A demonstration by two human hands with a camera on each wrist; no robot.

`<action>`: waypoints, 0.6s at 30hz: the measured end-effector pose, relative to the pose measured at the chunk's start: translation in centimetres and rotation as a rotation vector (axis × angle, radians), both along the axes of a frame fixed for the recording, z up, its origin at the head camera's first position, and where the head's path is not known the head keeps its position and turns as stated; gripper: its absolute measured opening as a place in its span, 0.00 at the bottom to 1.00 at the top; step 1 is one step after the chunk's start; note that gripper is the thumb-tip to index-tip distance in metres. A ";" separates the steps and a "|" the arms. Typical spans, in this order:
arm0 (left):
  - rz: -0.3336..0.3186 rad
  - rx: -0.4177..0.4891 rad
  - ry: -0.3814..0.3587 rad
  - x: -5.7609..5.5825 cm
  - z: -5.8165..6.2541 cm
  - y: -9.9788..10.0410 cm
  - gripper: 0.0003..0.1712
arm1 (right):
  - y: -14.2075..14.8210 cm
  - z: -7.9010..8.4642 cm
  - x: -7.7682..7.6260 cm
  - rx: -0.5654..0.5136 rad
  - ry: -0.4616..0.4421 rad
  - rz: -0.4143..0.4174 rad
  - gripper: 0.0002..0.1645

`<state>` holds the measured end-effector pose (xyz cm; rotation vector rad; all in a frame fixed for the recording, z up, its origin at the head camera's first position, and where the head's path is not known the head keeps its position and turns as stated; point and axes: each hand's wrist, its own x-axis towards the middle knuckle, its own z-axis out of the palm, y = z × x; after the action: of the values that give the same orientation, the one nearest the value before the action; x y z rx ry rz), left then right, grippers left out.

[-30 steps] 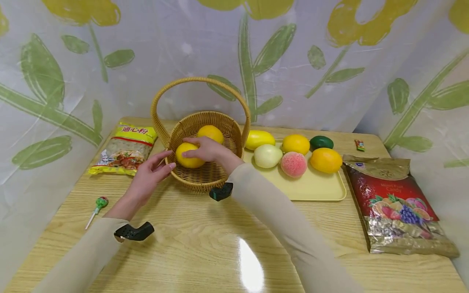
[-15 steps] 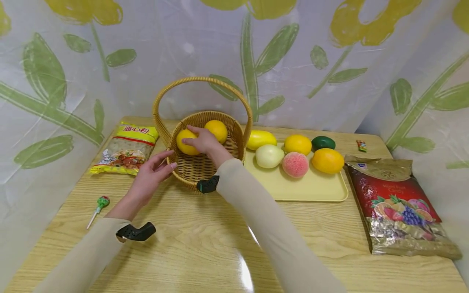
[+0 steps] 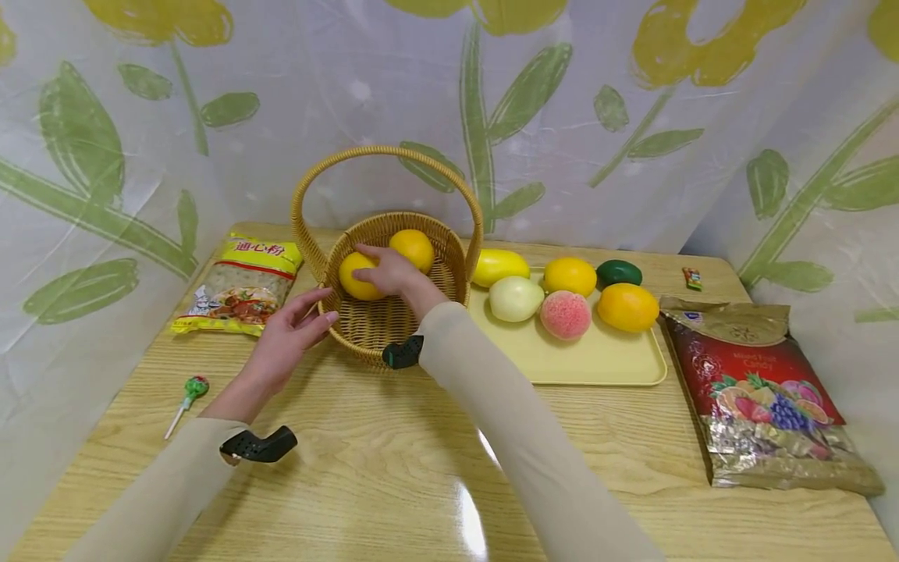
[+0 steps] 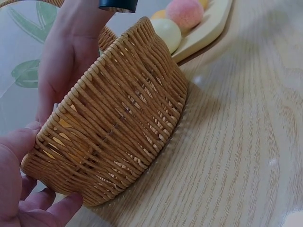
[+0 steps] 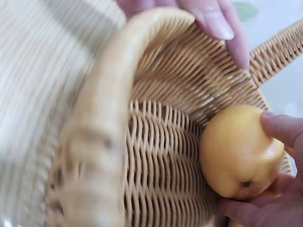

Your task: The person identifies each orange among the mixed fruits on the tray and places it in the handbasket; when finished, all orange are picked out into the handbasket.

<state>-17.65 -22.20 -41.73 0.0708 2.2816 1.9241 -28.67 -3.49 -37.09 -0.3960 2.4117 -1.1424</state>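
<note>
In the head view a round wicker basket (image 3: 372, 320) with a tall arched handle stands at the table's back left. My right hand (image 3: 395, 273) reaches inside and grips an orange (image 3: 354, 287) at the left wall; the right wrist view shows thumb and fingers around this orange (image 5: 232, 146). A second orange (image 3: 414, 251) lies beside it at the back, partly hidden by my hand. My left hand (image 3: 291, 339) holds the basket's left rim. From the left wrist view, its thumb lies at the rim and its fingers against the outer wicker wall (image 4: 113, 118).
Right of the basket, a yellow tray (image 3: 590, 363) bears several fruits, among them a pink peach (image 3: 565, 316). A red candy bag (image 3: 758, 390) lies far right, a small wrapped candy (image 3: 691, 279) behind it. At left are a pasta bag (image 3: 246, 285) and a lollipop (image 3: 190, 398).
My right hand has carried the orange toward the basket's back left. The second orange has shifted slightly right. My left hand stays at the rim.
</note>
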 end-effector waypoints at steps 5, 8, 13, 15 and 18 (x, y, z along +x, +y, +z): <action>0.000 -0.008 -0.009 0.1 0.1 -0.1 0.40 | 0.2 0.1 -0.1 0.033 0.013 0.033 0.34; -0.001 -0.008 -0.014 0.1 0.2 -0.2 0.40 | 0.2 0.3 0.0 0.052 0.022 0.051 0.34; -0.004 0.004 -0.017 0.1 0.1 -0.1 0.39 | 0.7 1.3 0.0 0.122 0.046 0.122 0.35; -0.003 0.004 -0.020 0.0 0.1 -0.1 0.39 | 1.2 1.9 0.1 0.141 0.057 0.166 0.36; -0.004 0.002 -0.019 0.0 0.2 0.0 0.39 | 2.3 2.9 0.4 0.127 0.064 0.215 0.36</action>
<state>-17.65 -22.23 -41.58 0.0564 2.2663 1.9166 -28.25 -1.17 -34.21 -0.6408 2.4111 -0.8912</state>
